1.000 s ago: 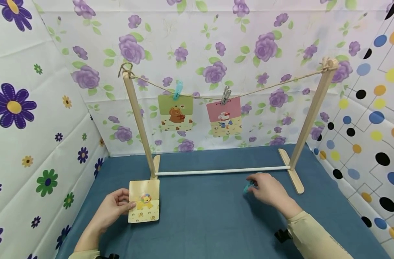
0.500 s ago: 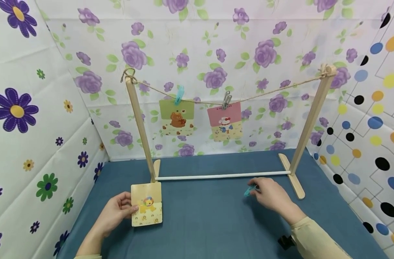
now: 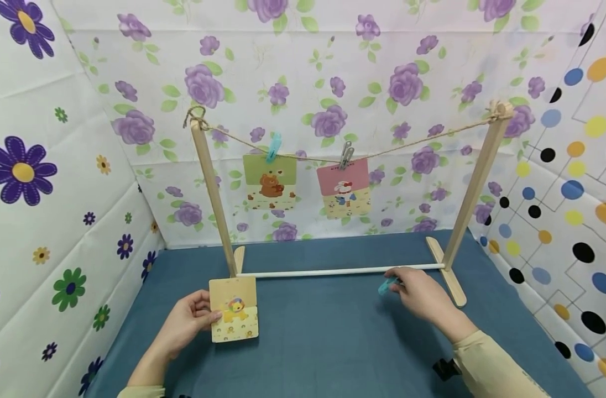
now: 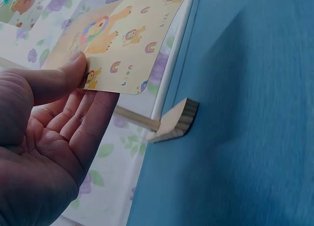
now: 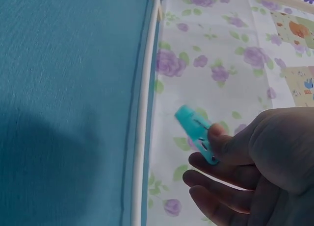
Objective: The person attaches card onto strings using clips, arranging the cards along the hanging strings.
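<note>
My left hand (image 3: 188, 320) pinches a yellow card (image 3: 235, 326) with a lion on it by its left edge, thumb in front. In the left wrist view the card (image 4: 122, 35) is held above the blue cloth, fingers behind it. Between thumb and index finger, my right hand (image 3: 424, 293) pinches a turquoise clothespin (image 3: 386, 286) near the rack's right side. The right wrist view shows this clothespin (image 5: 196, 132) with nothing in its jaws. From the twine (image 3: 407, 143) hang a green bear card (image 3: 270, 190), under another turquoise clothespin (image 3: 274, 148), and a pink rabbit card (image 3: 345, 193), under a grey clothespin (image 3: 346, 155).
The twine runs between two wooden posts, left (image 3: 213, 202) and right (image 3: 477, 190). A white rod (image 3: 333, 272) joins their feet low over the blue cloth (image 3: 323, 342). Patterned fabric walls (image 3: 328, 66) enclose the back and both sides.
My left hand has carried the lion card a little to the right. The right hand, with the turquoise clothespin, has shifted slightly right. The hanging cards stay on the twine.
</note>
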### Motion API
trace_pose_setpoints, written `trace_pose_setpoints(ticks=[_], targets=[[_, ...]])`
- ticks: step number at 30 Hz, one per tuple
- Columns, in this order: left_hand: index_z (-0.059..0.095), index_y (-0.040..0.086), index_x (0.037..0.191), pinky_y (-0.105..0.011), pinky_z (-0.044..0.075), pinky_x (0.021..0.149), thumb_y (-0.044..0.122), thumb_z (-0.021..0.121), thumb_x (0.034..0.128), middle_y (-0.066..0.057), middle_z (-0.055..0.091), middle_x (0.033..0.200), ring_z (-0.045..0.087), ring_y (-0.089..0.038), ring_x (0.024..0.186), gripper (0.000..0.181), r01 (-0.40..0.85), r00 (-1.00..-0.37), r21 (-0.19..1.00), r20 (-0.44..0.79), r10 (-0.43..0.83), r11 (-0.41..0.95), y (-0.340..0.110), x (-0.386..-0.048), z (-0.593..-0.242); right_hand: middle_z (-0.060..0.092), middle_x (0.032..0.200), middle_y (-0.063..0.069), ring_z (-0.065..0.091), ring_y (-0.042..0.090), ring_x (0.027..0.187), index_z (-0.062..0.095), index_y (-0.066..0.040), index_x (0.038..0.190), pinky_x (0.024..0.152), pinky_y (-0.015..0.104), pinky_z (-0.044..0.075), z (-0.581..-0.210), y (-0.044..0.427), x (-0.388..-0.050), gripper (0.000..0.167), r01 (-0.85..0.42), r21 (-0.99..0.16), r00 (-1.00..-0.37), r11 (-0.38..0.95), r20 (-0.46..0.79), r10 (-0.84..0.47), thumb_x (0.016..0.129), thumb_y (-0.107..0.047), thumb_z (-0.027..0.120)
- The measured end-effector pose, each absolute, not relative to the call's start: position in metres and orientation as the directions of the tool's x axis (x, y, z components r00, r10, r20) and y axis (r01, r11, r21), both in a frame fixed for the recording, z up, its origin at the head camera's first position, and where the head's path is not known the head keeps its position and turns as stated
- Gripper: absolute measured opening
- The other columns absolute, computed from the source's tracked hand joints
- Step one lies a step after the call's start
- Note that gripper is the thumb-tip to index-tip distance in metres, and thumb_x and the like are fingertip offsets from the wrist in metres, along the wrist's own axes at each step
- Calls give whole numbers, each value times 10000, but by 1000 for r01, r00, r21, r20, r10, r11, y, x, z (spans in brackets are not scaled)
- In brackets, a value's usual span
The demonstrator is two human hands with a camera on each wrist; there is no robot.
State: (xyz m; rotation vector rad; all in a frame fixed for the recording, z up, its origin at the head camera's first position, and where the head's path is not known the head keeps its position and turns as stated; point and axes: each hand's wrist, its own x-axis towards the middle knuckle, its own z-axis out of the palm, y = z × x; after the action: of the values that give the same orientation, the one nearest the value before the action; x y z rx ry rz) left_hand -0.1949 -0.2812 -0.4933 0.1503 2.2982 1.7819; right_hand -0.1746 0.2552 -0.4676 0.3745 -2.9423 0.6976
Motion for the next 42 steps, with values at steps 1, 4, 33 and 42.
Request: trace_pose_setpoints(ticks=[1,4,33,42], targets=[[572,-101,1222,-386,642,722,-24,747,985,-152,723,985,760,-223,866,304,-57,-969,965,-114,217,254,-279,-195,-493,752,1144,85,728,217,950,707,-38,1332,745,383,575,-466,256,-175,279,-265,-423,-963,867,154,-220,1055,-68,686],[583,-89,1222,-378,641,719,-21,751,985,-151,726,989,759,-225,867,299,-47,-974,967,-100,203,251,-273,-196,-490,727,1228,163,731,297,1030,658,4,1403,783,419,593,-461,259,-175,339,-277,-398,-959,875,177,-223,1077,-90,657],[563,-125,1233,-376,636,713,-32,746,980,-195,722,1014,767,-230,869,326,28,-956,993,-7,292,117,-233,-206,-481,782,1106,53,730,135,832,751,-82,1274,699,384,601,-411,285,-175,346,-349,-318,-913,882,327,-243,951,-168,840],[570,-116,1224,-373,639,725,-46,743,978,-185,725,1008,756,-199,869,309,53,-958,993,21,286,105,-218,-209,-477,730,1184,129,715,278,935,744,-49,1285,742,449,594,-396,297,-172,377,-386,-206,-858,899,438,-268,927,-93,854]])
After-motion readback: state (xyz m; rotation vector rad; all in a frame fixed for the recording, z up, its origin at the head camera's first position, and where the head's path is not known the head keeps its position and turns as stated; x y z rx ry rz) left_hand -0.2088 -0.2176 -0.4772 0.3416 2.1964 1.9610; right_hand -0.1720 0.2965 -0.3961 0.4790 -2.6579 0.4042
